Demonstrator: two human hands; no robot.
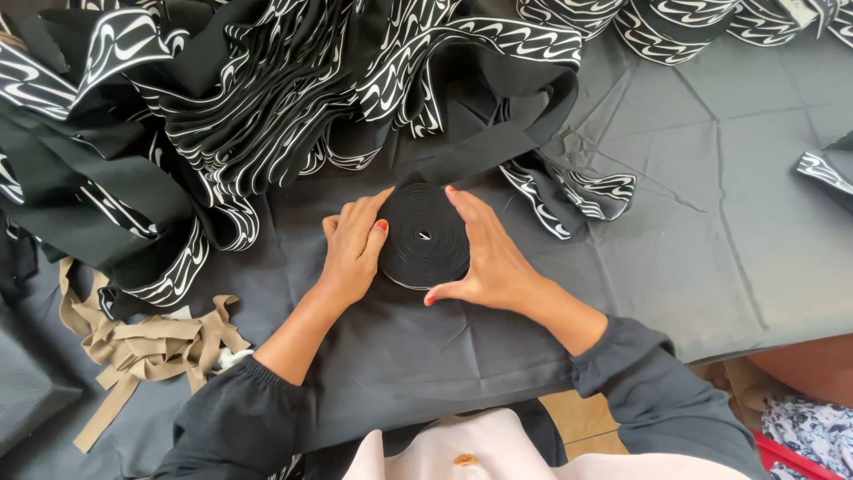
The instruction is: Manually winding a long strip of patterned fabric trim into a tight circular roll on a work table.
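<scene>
1. A flat round coil of black elastic band [424, 236], wound tight with a small hole at its centre, lies on the dark grey cloth-covered table [693, 231], near the middle of the scene.
2. The left hand [353, 251] rests against the coil's left edge, fingers loosely curled and touching the rim.
3. The right hand [487, 255] cups the coil's right edge, fingers spread wide, the thumb reaching under the near side.
4. A loose heap of black band printed with white wavy lines [249, 98] lies far and left; its tail leads to the coil.
5. Beige fabric strips [147, 347] lie at the near left.
6. Finished rolls of patterned band [662, 27] sit at the far right.
</scene>
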